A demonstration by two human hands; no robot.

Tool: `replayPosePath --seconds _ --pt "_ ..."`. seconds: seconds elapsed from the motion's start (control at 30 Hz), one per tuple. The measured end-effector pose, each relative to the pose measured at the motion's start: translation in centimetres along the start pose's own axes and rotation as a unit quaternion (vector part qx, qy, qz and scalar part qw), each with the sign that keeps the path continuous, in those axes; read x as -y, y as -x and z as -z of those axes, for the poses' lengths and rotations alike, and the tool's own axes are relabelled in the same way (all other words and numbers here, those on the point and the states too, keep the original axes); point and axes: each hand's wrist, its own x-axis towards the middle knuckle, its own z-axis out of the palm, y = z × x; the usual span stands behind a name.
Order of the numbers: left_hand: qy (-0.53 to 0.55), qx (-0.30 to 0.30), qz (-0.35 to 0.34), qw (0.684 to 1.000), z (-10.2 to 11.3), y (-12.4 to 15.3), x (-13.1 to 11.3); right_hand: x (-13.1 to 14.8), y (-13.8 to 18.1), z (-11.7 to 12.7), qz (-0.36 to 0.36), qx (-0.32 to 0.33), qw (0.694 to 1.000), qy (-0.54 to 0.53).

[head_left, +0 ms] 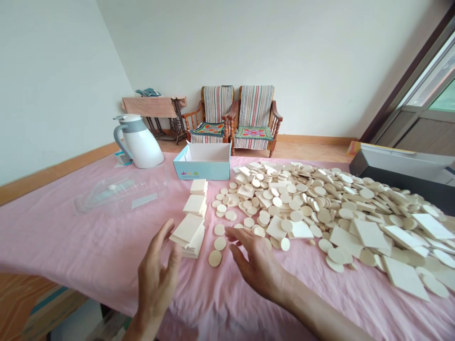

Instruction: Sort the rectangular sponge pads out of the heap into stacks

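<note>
My left hand [158, 270] is open, thumb apart from the fingers, just left of the nearest stack of square wooden pieces [188, 229]. Two smaller stacks of squares, a middle stack [195, 205] and a far stack [198, 186], stand behind it in a row. My right hand [258, 260] is open with its fingers stretched leftward over the cloth. Beside its fingertips lies a short column of round wooden discs, the closest disc [214, 258] at the front. A big loose heap of pale discs and squares [320, 203] spreads to the right of that hand.
A light blue open box [202, 169] stands behind the stacks. At the left are a white and grey jug [142, 147] and a clear plastic package [110, 192]. A dark open box [401, 173] is at the right edge. Pink cloth [88, 237] covers the table.
</note>
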Motion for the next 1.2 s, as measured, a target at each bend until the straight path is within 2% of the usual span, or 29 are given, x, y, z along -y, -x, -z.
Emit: replayPosePath --seconds 0.07,0.13,0.33,0.43,0.5,0.57,0.63,0.67,0.73,0.8,0.87,0.97,1.13,1.2 --pt "0.070 0.045 0.055 0.995 0.0 0.2 0.0 0.9 -0.7 -1.2 0.002 0.023 0.999 -0.033" --pt "0.101 0.063 0.069 0.991 -0.2 0.3 0.0 2.0 -1.2 -2.1 -0.008 0.047 0.998 -0.051" --pt "0.101 0.059 0.046 0.992 -0.7 0.7 -0.3 4.4 -1.5 -3.6 -0.022 0.084 0.996 -0.038" --pt "0.092 0.058 0.037 0.993 -0.7 0.9 -0.3 4.4 -1.5 -3.9 -0.013 0.077 0.997 -0.016" --pt "0.069 0.037 0.029 0.996 -0.4 1.2 -0.4 3.7 -1.7 -3.7 -0.008 0.059 0.998 0.006" --pt "0.032 -0.021 -0.018 0.999 0.0 1.8 -0.7 2.2 -2.2 -3.2 -0.009 0.028 0.998 0.056" --pt "0.013 -0.056 -0.128 0.990 0.3 2.5 -1.3 0.4 -3.1 -2.2 -0.016 0.002 0.990 0.139" --pt "0.008 -0.040 -0.194 0.980 0.3 2.9 -1.7 -0.4 -3.6 -1.8 -0.018 -0.001 0.982 0.188" --pt "-0.015 0.038 -0.295 0.955 -0.2 3.6 -2.7 -1.9 -4.7 -0.9 -0.013 0.013 0.963 0.270" --pt "-0.077 0.109 -0.326 0.936 -1.2 4.1 -3.4 -2.8 -5.6 -0.5 -0.007 0.038 0.946 0.322" --pt "-0.147 0.155 -0.315 0.925 -2.3 4.4 -3.7 -3.2 -6.2 -0.4 -0.006 0.066 0.936 0.345" --pt "-0.215 0.191 -0.283 0.915 -3.4 4.4 -3.3 -3.4 -6.6 -0.5 -0.016 0.098 0.929 0.356" --pt "-0.222 0.227 -0.236 0.918 -4.3 4.1 -2.7 -3.6 -7.1 0.0 -0.022 0.113 0.932 0.345" --pt "-0.212 0.231 -0.236 0.920 -4.9 3.6 -3.0 -3.7 -7.4 0.2 -0.029 0.095 0.941 0.324"
